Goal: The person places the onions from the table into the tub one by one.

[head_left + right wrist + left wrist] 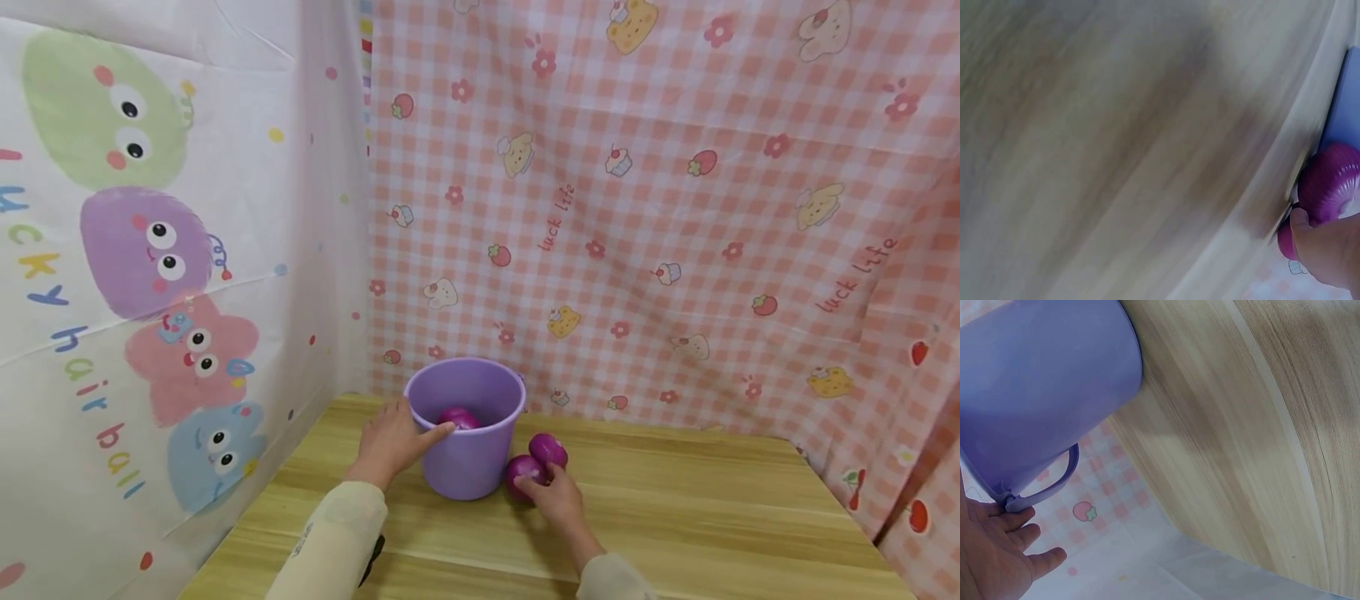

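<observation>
A purple bucket [467, 462] stands upright on the table with a red onion [459, 418] visible inside it. My left hand [393, 437] holds the bucket's left rim, thumb over the edge and fingers along the outside. In the left wrist view those fingers lie by the joint of the bucket's handle [1054, 487]. Right of the bucket, two more red onions sit side by side, a nearer onion [522, 473] and a farther onion [549, 450]. My right hand [561, 500] pinches the nearer one between thumb and fingers, its fingertips close against the farther one.
The wood-grain table [697, 500] extends to the right of the onions. Behind it hangs a pink checked cloth [637, 217] with cartoon prints. On the left is a white cloth [247, 192] with cartoon figures and lettering. A small dark object [372, 560] shows beside the left sleeve.
</observation>
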`<state>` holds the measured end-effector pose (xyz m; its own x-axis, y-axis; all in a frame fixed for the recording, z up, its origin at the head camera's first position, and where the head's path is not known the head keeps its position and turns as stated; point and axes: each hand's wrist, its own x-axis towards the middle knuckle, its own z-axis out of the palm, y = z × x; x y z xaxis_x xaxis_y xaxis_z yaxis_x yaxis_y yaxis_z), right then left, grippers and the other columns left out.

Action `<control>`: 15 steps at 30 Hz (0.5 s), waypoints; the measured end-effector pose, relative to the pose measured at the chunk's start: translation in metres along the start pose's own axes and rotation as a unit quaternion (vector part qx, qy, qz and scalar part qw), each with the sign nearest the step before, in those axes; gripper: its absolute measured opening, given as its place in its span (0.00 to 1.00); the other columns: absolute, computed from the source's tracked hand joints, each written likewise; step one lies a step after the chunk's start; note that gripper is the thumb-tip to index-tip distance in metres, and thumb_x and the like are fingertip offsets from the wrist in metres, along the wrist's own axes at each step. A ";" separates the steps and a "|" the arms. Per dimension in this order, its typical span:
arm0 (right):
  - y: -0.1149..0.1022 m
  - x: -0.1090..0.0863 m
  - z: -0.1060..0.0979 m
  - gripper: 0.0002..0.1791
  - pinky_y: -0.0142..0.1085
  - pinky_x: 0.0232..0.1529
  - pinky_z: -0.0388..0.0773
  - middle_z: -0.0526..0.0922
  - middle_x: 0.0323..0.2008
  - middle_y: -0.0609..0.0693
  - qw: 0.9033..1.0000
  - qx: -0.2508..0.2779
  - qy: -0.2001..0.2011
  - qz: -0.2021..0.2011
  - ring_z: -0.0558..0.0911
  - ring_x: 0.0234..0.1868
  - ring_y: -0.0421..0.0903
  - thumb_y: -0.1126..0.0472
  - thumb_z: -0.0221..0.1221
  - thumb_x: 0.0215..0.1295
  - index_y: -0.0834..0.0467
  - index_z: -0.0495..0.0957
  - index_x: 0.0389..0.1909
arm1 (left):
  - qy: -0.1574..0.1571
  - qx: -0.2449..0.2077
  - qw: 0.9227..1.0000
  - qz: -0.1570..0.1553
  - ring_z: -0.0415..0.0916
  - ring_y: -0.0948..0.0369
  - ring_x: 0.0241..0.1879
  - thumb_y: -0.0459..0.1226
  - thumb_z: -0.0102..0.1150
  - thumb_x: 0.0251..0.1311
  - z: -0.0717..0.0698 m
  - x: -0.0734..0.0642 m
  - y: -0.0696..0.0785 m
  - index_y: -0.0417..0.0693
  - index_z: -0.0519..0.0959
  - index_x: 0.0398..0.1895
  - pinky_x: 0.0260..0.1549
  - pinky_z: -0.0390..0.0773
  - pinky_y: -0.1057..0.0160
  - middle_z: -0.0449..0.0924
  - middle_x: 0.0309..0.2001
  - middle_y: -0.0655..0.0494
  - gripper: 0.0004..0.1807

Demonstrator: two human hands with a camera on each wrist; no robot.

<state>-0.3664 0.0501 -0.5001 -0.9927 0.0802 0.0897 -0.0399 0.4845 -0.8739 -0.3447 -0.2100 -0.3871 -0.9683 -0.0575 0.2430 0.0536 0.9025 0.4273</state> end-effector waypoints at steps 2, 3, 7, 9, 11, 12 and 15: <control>0.001 0.001 0.003 0.43 0.59 0.62 0.66 0.70 0.60 0.76 1.000 0.001 0.000 0.008 0.71 0.62 0.71 0.52 0.69 0.59 0.77 0.64 0.65 | 0.001 0.000 1.000 0.000 0.66 0.40 0.64 0.70 0.56 0.56 0.000 0.001 -0.001 0.32 0.61 0.71 0.59 0.63 0.33 0.69 0.64 0.34 0.56; 0.002 0.001 0.004 0.43 0.60 0.62 0.66 0.69 0.60 0.77 1.000 0.004 -0.001 0.011 0.71 0.62 0.71 0.53 0.69 0.59 0.77 0.64 0.65 | 0.001 -0.001 1.000 0.000 0.66 0.40 0.64 0.70 0.56 0.56 0.001 0.001 -0.001 0.32 0.61 0.71 0.59 0.63 0.33 0.69 0.64 0.34 0.56; 0.003 0.001 0.009 0.44 0.60 0.62 0.67 0.69 0.60 0.78 1.000 0.005 0.000 0.010 0.71 0.61 0.71 0.54 0.70 0.57 0.78 0.63 0.65 | 0.004 -0.001 1.000 0.001 0.65 0.40 0.64 0.70 0.55 0.55 0.002 0.002 -0.003 0.33 0.61 0.71 0.59 0.63 0.33 0.69 0.64 0.35 0.57; 0.004 0.000 0.011 0.44 0.59 0.61 0.68 0.70 0.59 0.78 1.000 0.000 0.005 0.005 0.72 0.60 0.71 0.55 0.71 0.56 0.79 0.63 0.64 | 0.004 -0.002 1.000 0.002 0.65 0.40 0.64 0.71 0.55 0.55 0.003 0.002 -0.003 0.33 0.60 0.72 0.59 0.62 0.33 0.69 0.64 0.35 0.57; 0.004 0.000 0.013 0.43 0.59 0.60 0.69 0.71 0.57 0.78 1.000 -0.007 0.011 0.000 0.73 0.59 0.71 0.56 0.72 0.56 0.79 0.64 0.63 | 0.005 -0.002 1.000 0.003 0.65 0.40 0.64 0.70 0.55 0.55 0.003 0.002 -0.003 0.33 0.60 0.72 0.59 0.62 0.33 0.69 0.64 0.35 0.57; 0.003 -0.001 0.013 0.43 0.59 0.60 0.69 0.71 0.57 0.78 1.000 -0.009 0.014 -0.001 0.73 0.59 0.71 0.56 0.72 0.56 0.79 0.64 0.63 | 0.004 -0.002 1.000 0.003 0.65 0.40 0.64 0.70 0.55 0.56 0.003 0.002 -0.003 0.33 0.60 0.72 0.59 0.62 0.33 0.69 0.64 0.35 0.57; 0.003 -0.001 0.014 0.43 0.59 0.60 0.69 0.71 0.56 0.79 1.000 -0.013 0.018 0.002 0.73 0.58 0.71 0.57 0.71 0.56 0.79 0.64 0.63 | 0.004 -0.003 1.000 0.001 0.65 0.40 0.65 0.70 0.56 0.56 0.003 0.001 -0.003 0.33 0.60 0.72 0.60 0.62 0.33 0.68 0.65 0.34 0.57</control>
<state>-0.3672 0.0391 -0.5096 -0.9881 0.1134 0.1038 -0.0325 0.5057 -0.8621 -0.3470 -0.2111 -0.3909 -0.9663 -0.0587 0.2507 0.0574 0.8999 0.4322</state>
